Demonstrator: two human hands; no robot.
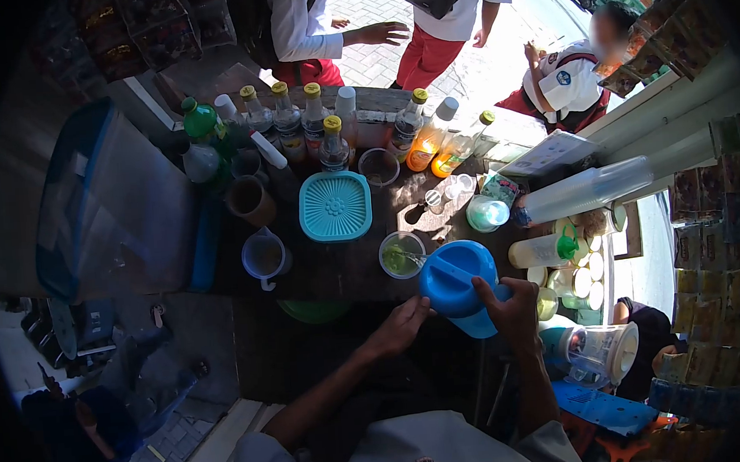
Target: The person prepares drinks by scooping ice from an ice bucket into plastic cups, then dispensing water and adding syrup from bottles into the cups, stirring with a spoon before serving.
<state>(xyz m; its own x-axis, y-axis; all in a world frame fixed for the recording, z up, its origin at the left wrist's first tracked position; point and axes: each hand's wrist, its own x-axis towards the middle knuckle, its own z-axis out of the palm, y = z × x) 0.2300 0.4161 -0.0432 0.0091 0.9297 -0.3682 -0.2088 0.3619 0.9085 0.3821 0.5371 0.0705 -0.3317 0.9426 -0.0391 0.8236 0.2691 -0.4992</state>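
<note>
A blue lidded pitcher (456,278) is tilted over the wooden counter, its spout toward a clear plastic cup (402,255) with green contents. Liquid shows between spout and cup. My right hand (511,311) is closed round the pitcher's handle, thumb on the lid. At the pitcher's left side, my left hand (402,324) touches its body with the fingertips, fingers close together. Left of the cup lies a turquoise square lid (335,206). A clear measuring jug (265,256) stands farther left.
Syrup bottles (313,120) line the counter's far edge. A large plastic box (122,195) stands left. Stacked clear cups (588,190), jars and a blender (602,354) are on the right. Several people in white shirts are beyond the counter. Sachets (703,270) hang at the right.
</note>
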